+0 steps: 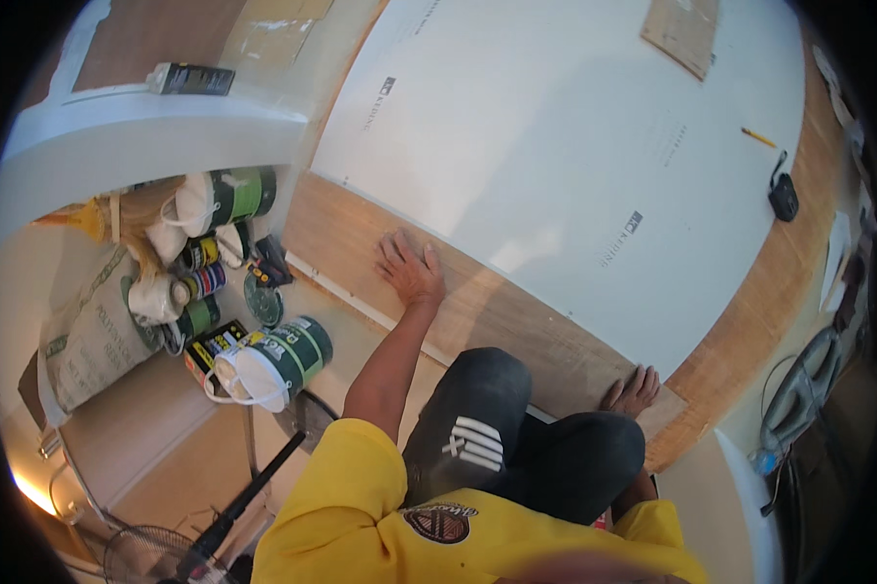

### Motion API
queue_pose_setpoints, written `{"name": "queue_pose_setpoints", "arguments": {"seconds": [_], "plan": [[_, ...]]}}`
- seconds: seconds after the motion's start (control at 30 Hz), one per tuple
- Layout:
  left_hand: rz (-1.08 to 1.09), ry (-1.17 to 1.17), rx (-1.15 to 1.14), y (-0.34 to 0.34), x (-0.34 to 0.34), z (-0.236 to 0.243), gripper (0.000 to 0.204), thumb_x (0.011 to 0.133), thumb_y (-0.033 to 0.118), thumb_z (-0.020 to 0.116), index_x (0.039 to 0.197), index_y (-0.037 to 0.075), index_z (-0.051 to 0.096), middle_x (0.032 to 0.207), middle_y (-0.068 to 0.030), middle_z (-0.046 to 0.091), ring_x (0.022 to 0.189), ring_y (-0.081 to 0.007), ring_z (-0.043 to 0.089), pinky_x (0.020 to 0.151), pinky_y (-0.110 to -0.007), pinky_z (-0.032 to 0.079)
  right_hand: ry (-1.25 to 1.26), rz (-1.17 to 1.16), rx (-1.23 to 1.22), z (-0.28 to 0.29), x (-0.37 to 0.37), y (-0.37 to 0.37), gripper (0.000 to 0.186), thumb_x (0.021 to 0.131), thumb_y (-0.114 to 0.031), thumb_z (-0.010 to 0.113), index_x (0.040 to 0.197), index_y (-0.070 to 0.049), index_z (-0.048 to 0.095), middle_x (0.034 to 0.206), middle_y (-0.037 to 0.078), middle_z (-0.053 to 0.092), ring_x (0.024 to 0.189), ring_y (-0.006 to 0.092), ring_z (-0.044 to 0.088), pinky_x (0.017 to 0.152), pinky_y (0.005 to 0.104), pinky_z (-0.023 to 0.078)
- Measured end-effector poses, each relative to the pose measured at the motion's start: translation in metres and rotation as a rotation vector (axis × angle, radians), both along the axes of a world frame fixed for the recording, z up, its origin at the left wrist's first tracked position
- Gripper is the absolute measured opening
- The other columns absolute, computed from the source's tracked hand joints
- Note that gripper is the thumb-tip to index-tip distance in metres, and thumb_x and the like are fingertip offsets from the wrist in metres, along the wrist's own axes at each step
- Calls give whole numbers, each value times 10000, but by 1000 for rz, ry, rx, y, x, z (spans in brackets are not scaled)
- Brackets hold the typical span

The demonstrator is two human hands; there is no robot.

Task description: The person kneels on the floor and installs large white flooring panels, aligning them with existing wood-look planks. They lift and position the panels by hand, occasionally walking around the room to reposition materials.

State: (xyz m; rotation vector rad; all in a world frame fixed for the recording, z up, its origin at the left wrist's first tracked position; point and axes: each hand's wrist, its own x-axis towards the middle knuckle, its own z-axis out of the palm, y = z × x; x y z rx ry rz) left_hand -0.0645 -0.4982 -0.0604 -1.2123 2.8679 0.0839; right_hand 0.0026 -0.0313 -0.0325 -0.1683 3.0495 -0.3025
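My left hand (pixel 411 273) lies flat on a long brown wooden strip (pixel 501 310), fingers spread, close to the edge of a large white sheet (pixel 555 146). Farther right, beyond my knee, my right hand (pixel 635 391) rests on the same strip near its right end. Its fingers are stretched out and reach toward the sheet's edge; part of that hand's arm is hidden behind my leg. The strip runs slantwise along the near side of the white sheet. Neither hand grips anything.
A yellow pencil (pixel 758 137) and a black tape measure (pixel 783 199) lie at the sheet's right side. A small wood piece (pixel 681 35) sits at the far end. Paint buckets (pixel 297 355), a sack (pixel 103 336) and a fan (pixel 151 557) stand at left.
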Motion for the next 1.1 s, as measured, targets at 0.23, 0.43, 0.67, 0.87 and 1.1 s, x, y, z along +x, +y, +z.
{"name": "queue_pose_setpoints", "arguments": {"seconds": [0.23,0.43,0.67,0.87,1.1], "plan": [[16,-53,61,0,-5,6,690,944,423,441,1475,43,216,1522,-208,161,1439,-423,66,1119,-621,83,41,14,27,-11,3,6,532,949,-361,437,1334,7,438,1389,226,390,1337,409,310,1104,580,186],[-10,-45,42,-5,-1,0,710,928,422,467,1469,23,237,1532,-229,148,1434,-439,85,1115,-626,101,207,109,111,-49,6,25,548,950,-394,443,1347,-17,439,1400,219,381,1332,407,318,1097,574,207],[-53,-4,93,-7,2,-10,713,919,412,493,1445,-13,267,1504,-281,217,1413,-471,146,1095,-647,116,-153,-3,87,-23,11,30,600,940,-370,471,1411,-21,342,1450,245,297,1350,449,259,1098,583,203],[-51,-11,70,-9,2,-2,720,914,387,490,1465,4,231,1515,-260,174,1410,-467,127,1100,-633,85,-265,28,87,-4,-3,10,600,930,-297,530,1418,-14,324,1452,257,289,1364,458,239,1123,547,194],[-1,-26,122,-8,-1,1,752,896,405,507,1469,14,217,1523,-248,151,1421,-473,78,1092,-651,78,-582,-126,-15,68,-73,-23,412,924,-147,565,1297,-5,463,1371,259,400,1271,427,400,1070,491,328]]}}
